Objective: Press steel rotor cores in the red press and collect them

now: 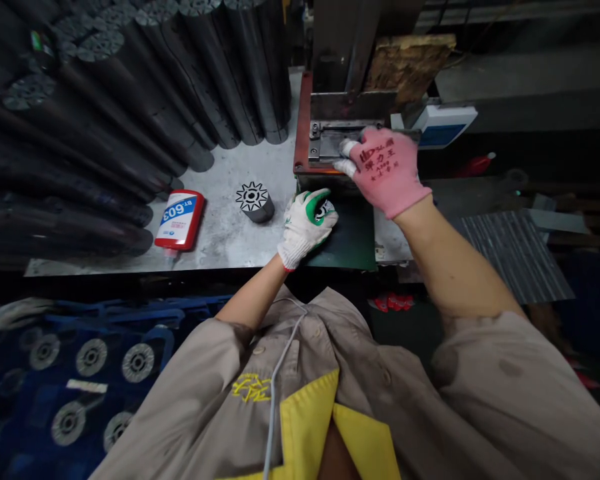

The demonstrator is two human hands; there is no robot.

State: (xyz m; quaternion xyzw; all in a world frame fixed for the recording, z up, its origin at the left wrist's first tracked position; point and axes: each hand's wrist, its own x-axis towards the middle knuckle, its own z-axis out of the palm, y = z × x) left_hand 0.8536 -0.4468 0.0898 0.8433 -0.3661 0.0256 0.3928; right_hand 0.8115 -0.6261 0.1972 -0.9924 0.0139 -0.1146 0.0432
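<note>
While the white-and-green-gloved left hand (306,225) is clasping a slotted core (325,211) over the bench (223,183), a second core (253,202) is standing upright just to its left and a red bottle (180,220) is lying farther left. Beyond, apart from it, the pink-gloved right hand (386,168) is resting at the metal fixture (326,143); whether it is gripping anything cannot be told. Tall dark stacks (253,83) with slotted tops are standing behind the bottle.
</note>
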